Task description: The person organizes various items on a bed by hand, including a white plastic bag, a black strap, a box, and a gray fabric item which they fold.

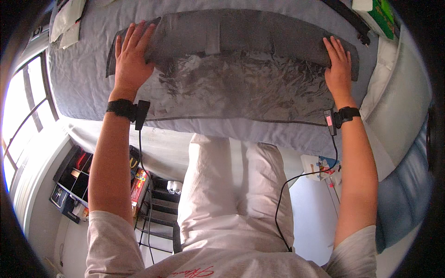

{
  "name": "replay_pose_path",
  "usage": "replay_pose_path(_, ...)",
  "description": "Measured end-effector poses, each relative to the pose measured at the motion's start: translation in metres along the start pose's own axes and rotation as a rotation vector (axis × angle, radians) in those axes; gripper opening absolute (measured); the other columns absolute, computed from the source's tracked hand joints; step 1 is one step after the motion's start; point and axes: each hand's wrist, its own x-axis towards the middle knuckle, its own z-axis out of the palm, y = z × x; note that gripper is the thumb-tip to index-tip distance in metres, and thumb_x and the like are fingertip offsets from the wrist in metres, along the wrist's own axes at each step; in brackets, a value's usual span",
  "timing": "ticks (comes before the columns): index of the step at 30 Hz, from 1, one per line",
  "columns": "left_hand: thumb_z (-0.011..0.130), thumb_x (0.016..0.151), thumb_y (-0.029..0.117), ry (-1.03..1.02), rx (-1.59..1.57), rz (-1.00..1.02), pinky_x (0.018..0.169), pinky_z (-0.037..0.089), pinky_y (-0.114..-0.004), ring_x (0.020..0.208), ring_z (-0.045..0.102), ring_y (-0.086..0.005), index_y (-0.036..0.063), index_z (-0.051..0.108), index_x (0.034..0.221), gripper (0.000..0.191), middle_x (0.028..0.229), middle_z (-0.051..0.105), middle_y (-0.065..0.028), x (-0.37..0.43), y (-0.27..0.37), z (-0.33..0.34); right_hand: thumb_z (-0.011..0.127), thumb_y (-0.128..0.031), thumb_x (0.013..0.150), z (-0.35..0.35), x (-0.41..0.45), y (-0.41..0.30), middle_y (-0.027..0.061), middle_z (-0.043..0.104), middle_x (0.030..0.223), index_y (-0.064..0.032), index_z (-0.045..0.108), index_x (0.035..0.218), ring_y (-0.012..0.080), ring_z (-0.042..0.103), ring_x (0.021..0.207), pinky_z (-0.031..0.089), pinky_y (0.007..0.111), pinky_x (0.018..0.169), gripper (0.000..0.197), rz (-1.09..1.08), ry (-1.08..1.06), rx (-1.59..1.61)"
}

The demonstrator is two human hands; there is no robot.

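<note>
A dark grey fabric storage organizer or cover with a crinkled clear plastic panel lies spread on a bed with a grey-blue sheet. My left hand rests on its left end, palm down with the fingers spread. On its right end lies my right hand, palm down, fingers slightly apart. Neither hand grips anything. Each wrist wears a black strap with a small device and a cable.
Clear plastic packets lie at the bed's upper left, and a green and white box at the upper right beside a black strap-like item. Below left stand a divided black organizer and a black rack. A window is at left.
</note>
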Motion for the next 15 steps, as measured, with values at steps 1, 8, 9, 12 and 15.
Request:
replay_pose_path(1, 0.077, 0.070, 0.009, -0.001, 0.000, -0.002, 0.121, 0.012, -0.059, 0.151, 0.021, -0.0270, 0.0274, 0.034, 0.153, 0.095, 0.161, 0.029, -0.0005, 0.000, -0.002, 0.005, 0.063, 0.012, 0.078, -0.001, 0.004, 0.000, 0.0051, 0.033, 0.159, -0.0250, 0.039, 0.151, 0.0272, 0.029, 0.147, 0.021, 0.054, 0.121, 0.086, -0.005, 0.038, 0.004)
replay_pose_path(8, 0.073, 0.073, 0.007, -0.177, 0.098, -0.087, 0.121, 0.013, -0.060, 0.151, 0.018, -0.0282, 0.0273, 0.031, 0.155, 0.094, 0.163, 0.024, -0.0011, -0.011, -0.016, 0.030, 0.063, 0.012, 0.077, 0.013, 0.010, -0.001, 0.0060, 0.026, 0.162, -0.0260, 0.031, 0.155, 0.0282, 0.021, 0.150, 0.018, 0.059, 0.119, 0.092, 0.007, -0.126, -0.091)
replay_pose_path(9, 0.074, 0.072, 0.006, -0.165, 0.079, -0.088, 0.121, 0.012, -0.061, 0.151, 0.018, -0.0284, 0.0269, 0.030, 0.155, 0.097, 0.164, 0.022, -0.0015, -0.014, -0.014, 0.030, 0.063, 0.012, 0.077, 0.012, 0.008, -0.005, 0.0060, 0.026, 0.162, -0.0260, 0.031, 0.155, 0.0282, 0.021, 0.150, 0.018, 0.059, 0.119, 0.092, 0.006, -0.130, -0.090)
replay_pose_path(12, 0.076, 0.067, 0.003, -0.151, 0.109, -0.072, 0.121, 0.011, -0.061, 0.151, 0.018, -0.0295, 0.0245, 0.029, 0.155, 0.103, 0.164, 0.020, -0.0034, -0.034, -0.004, 0.026, 0.064, 0.012, 0.076, 0.003, -0.019, -0.019, 0.0058, 0.023, 0.163, -0.0240, 0.031, 0.155, 0.0300, 0.020, 0.151, 0.015, 0.062, 0.119, 0.093, 0.026, -0.149, -0.057)
replay_pose_path(15, 0.077, 0.062, 0.000, -0.180, -0.003, -0.079, 0.121, 0.010, -0.060, 0.151, 0.018, -0.0307, 0.0226, 0.030, 0.155, 0.106, 0.164, 0.021, -0.0050, -0.077, 0.014, 0.018, 0.062, 0.013, 0.075, -0.005, -0.068, -0.037, 0.0072, 0.021, 0.164, -0.0218, 0.031, 0.155, 0.0317, 0.019, 0.151, 0.014, 0.063, 0.118, 0.093, 0.024, -0.157, -0.014)
